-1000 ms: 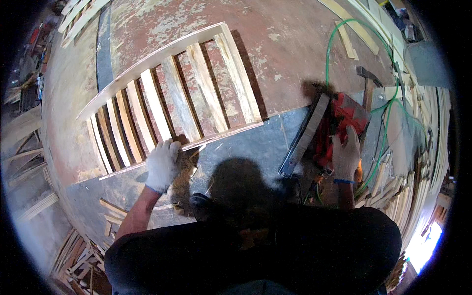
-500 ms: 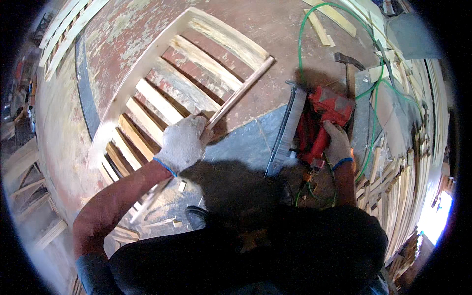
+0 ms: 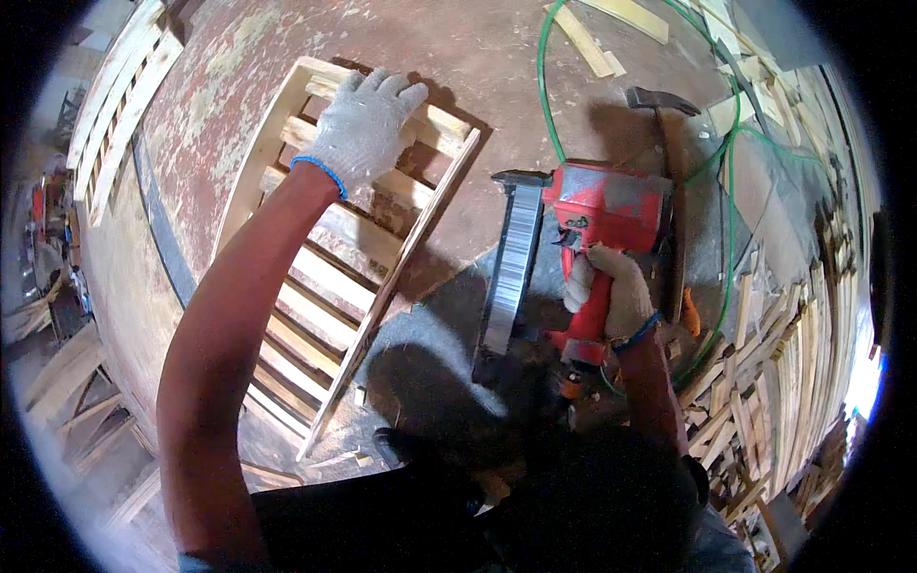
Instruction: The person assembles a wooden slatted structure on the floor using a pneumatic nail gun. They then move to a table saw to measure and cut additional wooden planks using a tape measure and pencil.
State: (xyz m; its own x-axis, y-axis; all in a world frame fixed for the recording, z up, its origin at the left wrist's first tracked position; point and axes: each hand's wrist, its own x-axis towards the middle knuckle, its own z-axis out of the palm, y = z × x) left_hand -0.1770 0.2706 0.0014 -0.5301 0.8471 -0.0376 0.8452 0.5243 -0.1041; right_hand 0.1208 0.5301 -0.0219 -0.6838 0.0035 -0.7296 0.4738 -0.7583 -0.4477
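Observation:
A slatted wooden frame (image 3: 328, 278) lies on the floor to the left, its pale slats running between two long rails. My left hand (image 3: 365, 134), in a white knit glove, rests over the slats at its far end with the fingers stretched out and apart. To the right, a gloved right hand (image 3: 626, 291) of mine wraps round the grip of a red nail gun (image 3: 611, 205). The gun's long magazine (image 3: 513, 263), with a silvery strip of fasteners showing, sits on the side toward the frame. A gap separates gun and frame.
A hammer (image 3: 669, 143) lies beyond the nail gun. A green air hose (image 3: 545, 86) loops across the floor. Stacked wood strips (image 3: 793, 353) fill the right side, and another slatted piece (image 3: 124, 105) lies at far left. Loose boards (image 3: 585, 40) lie at the back.
My left hand has gone from the frame's near rail to its far end, and the frame has turned to point more straight ahead. The nail gun has shifted left in my right hand.

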